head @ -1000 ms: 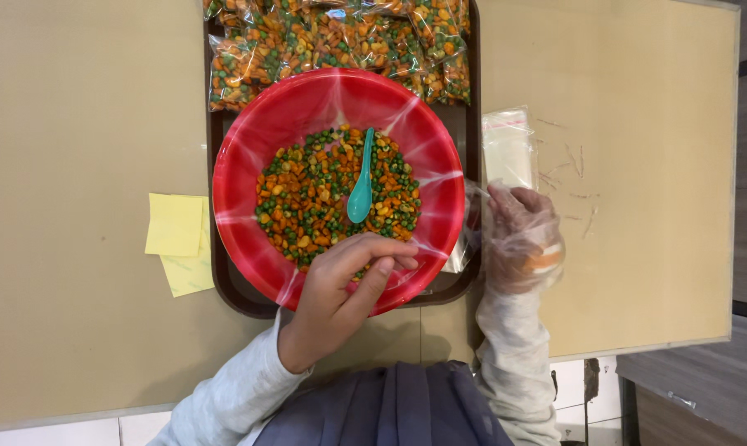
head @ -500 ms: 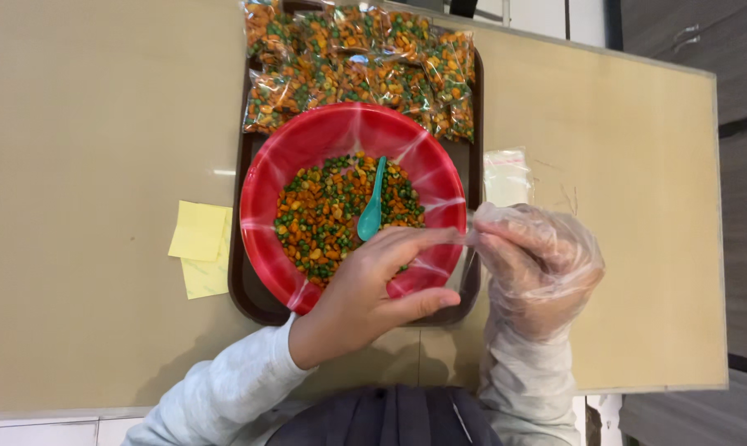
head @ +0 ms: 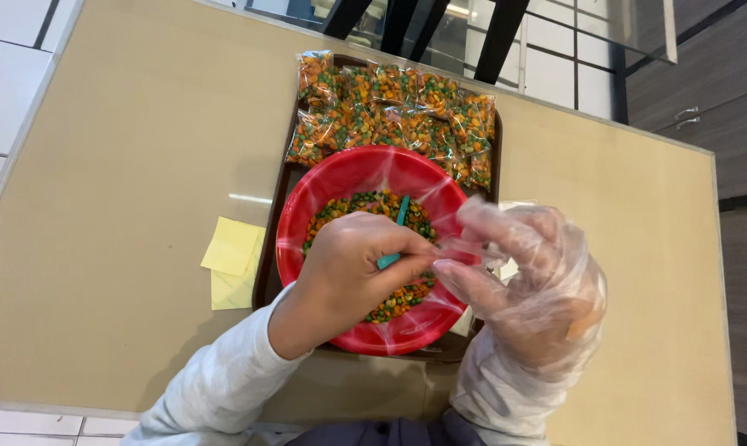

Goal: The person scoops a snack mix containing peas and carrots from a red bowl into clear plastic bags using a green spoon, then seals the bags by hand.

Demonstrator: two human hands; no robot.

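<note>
Over the red bowl [head: 353, 177] of mixed vegetables on the tray [head: 268, 272], the left hand [head: 349, 272] is curled around a teal spoon [head: 394, 239]. Beside it, the gloved right hand [head: 526, 285] pinches a small clear bag [head: 460, 248]. Filled bags [head: 390, 111] lie behind the bowl.

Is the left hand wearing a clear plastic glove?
No, the left hand is bare over the red bowl; only the right hand wears a clear glove.

Teal spoon [head: 395, 234] tilted in red bowl [head: 324, 190] of mixed orange-green grains.
</note>
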